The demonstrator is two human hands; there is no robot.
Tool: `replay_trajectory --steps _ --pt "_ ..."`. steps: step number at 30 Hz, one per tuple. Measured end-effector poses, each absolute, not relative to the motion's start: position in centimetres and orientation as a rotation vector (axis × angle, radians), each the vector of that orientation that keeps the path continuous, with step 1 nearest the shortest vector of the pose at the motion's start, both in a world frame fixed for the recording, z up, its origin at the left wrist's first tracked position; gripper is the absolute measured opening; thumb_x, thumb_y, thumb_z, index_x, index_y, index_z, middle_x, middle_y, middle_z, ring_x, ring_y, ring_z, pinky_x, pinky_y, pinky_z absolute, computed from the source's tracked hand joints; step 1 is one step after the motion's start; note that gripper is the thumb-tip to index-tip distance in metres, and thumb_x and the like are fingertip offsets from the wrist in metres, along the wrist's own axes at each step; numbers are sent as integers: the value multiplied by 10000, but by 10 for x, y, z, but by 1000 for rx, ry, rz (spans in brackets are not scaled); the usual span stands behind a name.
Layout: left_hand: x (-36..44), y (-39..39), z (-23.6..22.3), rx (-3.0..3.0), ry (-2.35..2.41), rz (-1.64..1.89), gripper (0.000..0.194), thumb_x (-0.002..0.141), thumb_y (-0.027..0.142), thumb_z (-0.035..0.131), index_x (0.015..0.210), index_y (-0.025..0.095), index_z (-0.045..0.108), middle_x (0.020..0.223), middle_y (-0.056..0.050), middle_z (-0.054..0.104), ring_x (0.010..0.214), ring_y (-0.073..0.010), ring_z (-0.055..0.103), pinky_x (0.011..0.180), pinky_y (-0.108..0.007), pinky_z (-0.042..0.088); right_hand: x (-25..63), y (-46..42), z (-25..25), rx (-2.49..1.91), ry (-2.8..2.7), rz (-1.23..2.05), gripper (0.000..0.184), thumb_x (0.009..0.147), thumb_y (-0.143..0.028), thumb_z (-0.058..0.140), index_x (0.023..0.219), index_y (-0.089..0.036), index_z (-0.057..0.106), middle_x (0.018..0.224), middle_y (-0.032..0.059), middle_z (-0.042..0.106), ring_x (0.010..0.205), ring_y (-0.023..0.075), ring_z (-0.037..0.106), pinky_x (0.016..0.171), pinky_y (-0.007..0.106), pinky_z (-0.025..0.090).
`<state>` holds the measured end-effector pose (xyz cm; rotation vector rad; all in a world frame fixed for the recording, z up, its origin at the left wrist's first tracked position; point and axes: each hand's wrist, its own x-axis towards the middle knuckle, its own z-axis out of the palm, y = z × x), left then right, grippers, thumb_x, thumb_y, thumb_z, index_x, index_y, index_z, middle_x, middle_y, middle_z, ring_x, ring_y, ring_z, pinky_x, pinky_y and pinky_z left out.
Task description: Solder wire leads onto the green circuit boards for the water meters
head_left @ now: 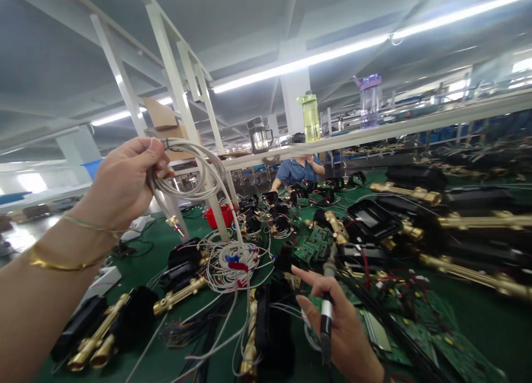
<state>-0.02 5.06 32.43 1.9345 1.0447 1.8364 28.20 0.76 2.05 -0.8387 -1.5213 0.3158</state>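
My left hand [128, 169] is raised above the bench, its fingers closed on a coil of grey cable [195, 150]. A small brass fitting [173, 222] hangs from the coil on a lead, and cable runs down toward the pile below. Low in the view, my right hand [343, 322] holds a soldering iron [327, 311] against the palm, its metal end pointing away from me. The index finger and thumb of that hand reach toward a black housing with a brass pipe body [251, 338]. A larger heap of coiled grey cable [233, 261] lies between the hands.
Green circuit boards [313, 244] and several brass-and-black meter units [477, 219] crowd the right side. A red bin [219, 216] stands by the shelf post. Bottles, one of them yellow-green [310, 117], stand on the shelf [349, 141]. Across the bench sits a person in a blue shirt [293, 171].
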Motion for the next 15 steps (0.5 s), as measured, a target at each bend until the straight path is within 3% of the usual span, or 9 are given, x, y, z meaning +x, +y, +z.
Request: replay_trajectory --steps 6,9,12,15 --pt "28 35 325 1976 1054 1497 328 1057 56 423 775 135 570 646 11 540 586 -77 540 678 -241 451 268 -5 32 -648 -1529 748 309 987 -551 625 978 -275 484 1409 138 680 1309 280 653 1064 466 553" --pt "37 32 330 1996 1043 1393 294 1032 21 433 811 116 602 691 0 595 621 -87 604 746 -281 512 258 -11 42 -540 -1458 1011 322 1018 -589 558 990 -281 472 1317 104 716 1295 258 654 1102 460 520" --pt "37 23 337 2044 999 1366 322 1002 -35 355 855 82 616 721 16 619 681 -78 682 786 -290 541 248 -18 47 -434 -1364 1250 312 1017 -532 602 951 -276 438 1023 32 726 1069 219 729 994 398 565" --pt "21 17 341 2154 1082 1549 269 919 -44 426 886 43 679 753 31 677 715 -77 728 782 -320 588 245 -28 48 -295 -1315 1334 372 986 -501 667 915 -275 381 810 -24 634 762 158 665 710 290 553"
